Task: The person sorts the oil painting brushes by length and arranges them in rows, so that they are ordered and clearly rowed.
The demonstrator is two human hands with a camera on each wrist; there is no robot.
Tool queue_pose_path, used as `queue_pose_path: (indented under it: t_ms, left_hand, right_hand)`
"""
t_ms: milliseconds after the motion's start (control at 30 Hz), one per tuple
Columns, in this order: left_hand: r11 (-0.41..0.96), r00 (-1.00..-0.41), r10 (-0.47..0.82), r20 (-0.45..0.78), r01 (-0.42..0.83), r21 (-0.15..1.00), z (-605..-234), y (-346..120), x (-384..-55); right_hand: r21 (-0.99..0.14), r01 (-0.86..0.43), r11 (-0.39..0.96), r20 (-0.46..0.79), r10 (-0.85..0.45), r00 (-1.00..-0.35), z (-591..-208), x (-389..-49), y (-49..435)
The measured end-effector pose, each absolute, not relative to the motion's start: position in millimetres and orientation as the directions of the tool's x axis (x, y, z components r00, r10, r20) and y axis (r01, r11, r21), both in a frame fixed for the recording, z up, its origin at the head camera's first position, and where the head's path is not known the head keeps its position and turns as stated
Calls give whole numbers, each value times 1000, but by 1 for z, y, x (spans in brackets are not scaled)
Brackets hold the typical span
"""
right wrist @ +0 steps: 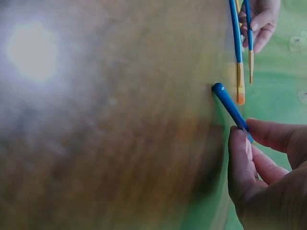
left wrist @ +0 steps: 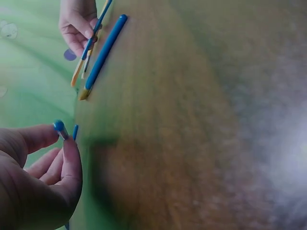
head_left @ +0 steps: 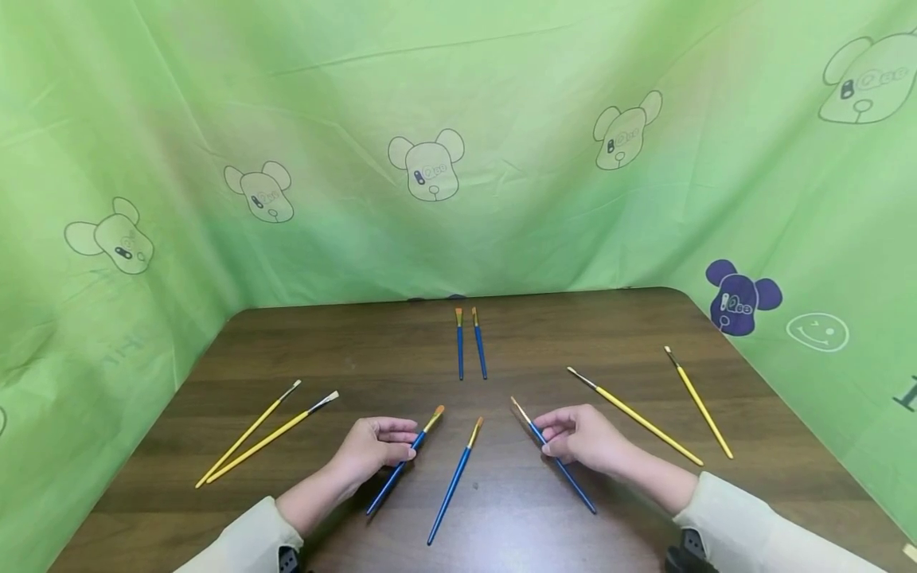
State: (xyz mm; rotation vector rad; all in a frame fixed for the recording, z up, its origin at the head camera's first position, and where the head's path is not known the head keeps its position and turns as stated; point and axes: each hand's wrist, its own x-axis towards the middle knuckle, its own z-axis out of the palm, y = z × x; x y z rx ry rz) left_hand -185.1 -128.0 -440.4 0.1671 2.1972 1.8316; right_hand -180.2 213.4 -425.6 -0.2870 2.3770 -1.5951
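Observation:
In the head view my left hand (head_left: pixel 376 447) pinches a blue paintbrush (head_left: pixel 390 481) between thumb and fingers, its bristles pointing away from me. To the right, my right hand (head_left: pixel 589 438) pinches another blue paintbrush (head_left: pixel 573 481), which slants with its fine tip toward the far left. Between the two hands a third blue paintbrush (head_left: pixel 450 495) lies on the wooden table (head_left: pixel 516 525). From the left wrist, the rounded blue handle end (left wrist: pixel 58 125) shows at my thumb and fingertips. The right wrist view has the blue handle (right wrist: pixel 230 108) sticking out from my fingers.
Two blue brushes, one flat (head_left: pixel 460 350) and one narrower (head_left: pixel 481 352), lie near the table's back edge. Two yellow brushes (head_left: pixel 272 438) rest at the left, their handle ends close together. Another yellow pair (head_left: pixel 645 422) lies at the right. A green printed cloth (head_left: pixel 501 223) hangs behind.

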Motion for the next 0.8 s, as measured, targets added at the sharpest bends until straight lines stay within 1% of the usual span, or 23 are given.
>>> queue_pose_path:
  t_ms: [300,567,800]
  left_hand:
    - [200,-959,236,-157,-110,974,-437,-128,-191]
    - [185,-953,242,-185,-142,972,-436,-125,-199]
    - [162,-945,238,-223,-188,969,-432,-123,-207]
  right_hand:
    - [-931,31,363,-142,-283,-948,-419,-192,214]
    - [-931,68,358,-168,-256,-952,-414,-204,213]
    - [-945,112,309,-194,-251,-948,-409,-215,211]
